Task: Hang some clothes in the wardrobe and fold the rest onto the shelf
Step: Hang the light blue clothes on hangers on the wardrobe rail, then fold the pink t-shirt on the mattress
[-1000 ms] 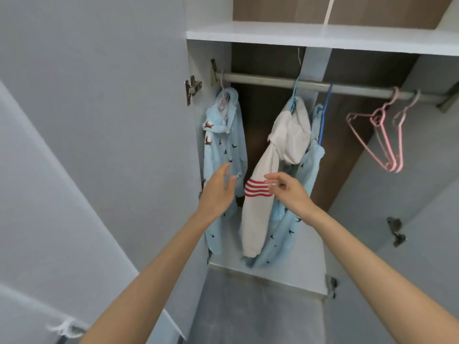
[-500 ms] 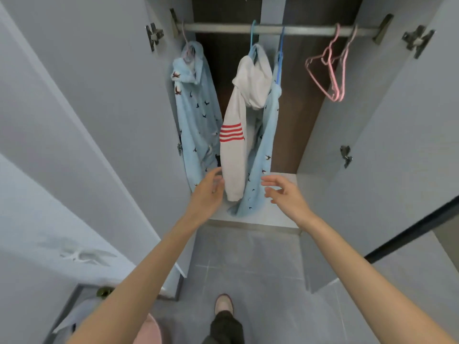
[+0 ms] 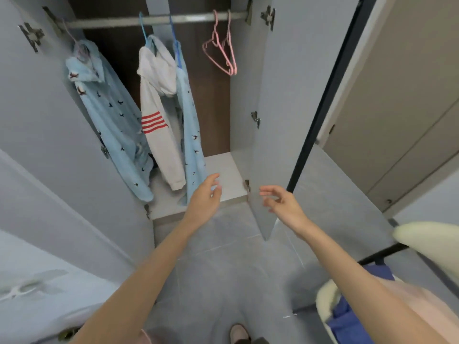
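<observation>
Left hand (image 3: 205,197) loosely spread, holding nothing, right hand (image 3: 282,203) fingers relaxed, seemingly empty, both below the hanging clothes (image 3: 159,125)

The white top (image 3: 159,142) hides part of the blue top (image 3: 190,125) behind it. The shoe (image 3: 238,333) is cut off at the bottom edge.

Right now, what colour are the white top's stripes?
The stripes are red; the head view shows them.
</observation>
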The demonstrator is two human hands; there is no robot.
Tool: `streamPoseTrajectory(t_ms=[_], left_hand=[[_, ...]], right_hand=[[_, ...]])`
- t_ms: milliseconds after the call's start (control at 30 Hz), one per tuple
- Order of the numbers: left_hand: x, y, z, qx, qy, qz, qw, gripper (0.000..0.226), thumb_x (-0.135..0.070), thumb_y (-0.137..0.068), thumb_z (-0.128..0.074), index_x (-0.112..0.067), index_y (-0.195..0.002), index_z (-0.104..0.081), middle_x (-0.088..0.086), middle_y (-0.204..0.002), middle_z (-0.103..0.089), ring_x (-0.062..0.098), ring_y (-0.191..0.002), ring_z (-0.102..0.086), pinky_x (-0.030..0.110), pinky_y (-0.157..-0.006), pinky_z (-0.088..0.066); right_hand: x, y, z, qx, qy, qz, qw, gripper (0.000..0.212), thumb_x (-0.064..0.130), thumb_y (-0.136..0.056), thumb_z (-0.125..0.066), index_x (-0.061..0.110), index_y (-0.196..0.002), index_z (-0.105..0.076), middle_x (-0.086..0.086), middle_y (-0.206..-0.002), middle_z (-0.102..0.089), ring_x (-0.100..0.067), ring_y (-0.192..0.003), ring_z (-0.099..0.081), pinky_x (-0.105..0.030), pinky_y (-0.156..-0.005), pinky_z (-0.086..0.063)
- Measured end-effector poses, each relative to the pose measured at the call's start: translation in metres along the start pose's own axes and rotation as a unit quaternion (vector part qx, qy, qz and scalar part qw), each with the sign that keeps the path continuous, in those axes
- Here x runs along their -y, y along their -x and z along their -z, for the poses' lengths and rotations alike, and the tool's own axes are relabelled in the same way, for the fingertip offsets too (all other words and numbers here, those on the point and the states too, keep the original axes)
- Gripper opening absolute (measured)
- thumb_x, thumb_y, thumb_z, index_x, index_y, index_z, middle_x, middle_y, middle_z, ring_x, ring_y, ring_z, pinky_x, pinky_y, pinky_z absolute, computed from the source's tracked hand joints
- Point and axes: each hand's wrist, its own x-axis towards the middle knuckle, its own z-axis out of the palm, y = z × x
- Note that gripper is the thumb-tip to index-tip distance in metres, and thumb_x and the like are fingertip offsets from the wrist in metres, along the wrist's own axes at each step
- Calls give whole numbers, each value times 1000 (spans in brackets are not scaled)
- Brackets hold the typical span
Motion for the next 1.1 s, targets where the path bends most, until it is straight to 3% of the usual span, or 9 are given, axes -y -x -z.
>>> streamPoseTrajectory(t_ms=[133, 267, 433, 633, 733, 900, 1000, 1100], left_hand=[[-16, 22, -38, 73, -4, -37, 997, 38, -15, -100, -41, -12, -138, -43, 11, -133, -53, 24, -114, -55, 29, -97, -41], [-31, 48, -84, 147, 10, -59, 987, 39, -15, -100, -41, -12, -139, -41, 10, -136, -52, 22, -117, -54, 18, -89, -37], [-49, 77, -148, 239, 22, -93, 966, 40, -14, -100, -42, -11, -139, -41, 11, -134, -52, 21, -120, -53, 16, -90, -35], [-73, 101, -241, 313, 16, -121, 942, 39, -15, -99, -43, -13, -138, -43, 9, -129, -57, 21, -118, -55, 10, -85, -33], [-84, 113, -290, 339, 6, -126, 932, 39, -15, -99, -43, -14, -138, -44, 8, -127, -59, 21, -117, -57, 16, -90, -36], [-90, 126, -371, 367, -13, -110, 923, 39, -15, -98, -44, -14, -137, -46, 8, -128, -59, 18, -118, -56, 21, -94, -39], [-86, 129, -412, 369, -24, -97, 924, 37, -13, -97, -44, -14, -133, -49, 5, -126, -60, 18, -115, -57, 21, -92, -39], [-75, 132, -446, 376, -38, -77, 923, 36, -12, -97, -43, -16, -132, -49, 3, -125, -60, 19, -114, -56, 31, -97, -43]], right_hand=[[-25, 53, 26, -84, -8, -32, 996, 27, 4, -94, -50, 14, -116, -60, -1, -112, -63, -19, -88, -60, -23, -77, -46], [-53, 111, 50, -153, -10, -69, 986, 29, 2, -94, -49, 8, -121, -58, -2, -111, -61, -21, -85, -60, -28, -77, -46], [-96, 181, 88, -235, -36, -113, 965, 27, 0, -94, -50, 9, -118, -58, -5, -113, -61, -20, -84, -57, -32, -82, -47], [-166, 245, 145, -303, -26, -156, 940, 27, 2, -94, -50, 13, -116, -60, 2, -112, -62, -4, -90, -57, -13, -74, -45], [-206, 262, 180, -312, -6, -178, 933, 26, 1, -93, -51, 15, -112, -60, 4, -114, -62, -9, -102, -57, -16, -78, -44], [-275, 273, 233, -282, 39, -240, 928, 23, 6, -92, -52, 14, -111, -62, 4, -111, -62, -11, -106, -55, -24, -92, -42], [-312, 274, 254, -263, 54, -263, 927, 22, 4, -92, -52, 11, -110, -63, 1, -110, -62, -15, -108, -55, -23, -92, -39], [-342, 272, 265, -237, 81, -279, 927, 22, 6, -93, -50, 11, -110, -64, 1, -111, -63, -12, -105, -54, -19, -89, -38]])
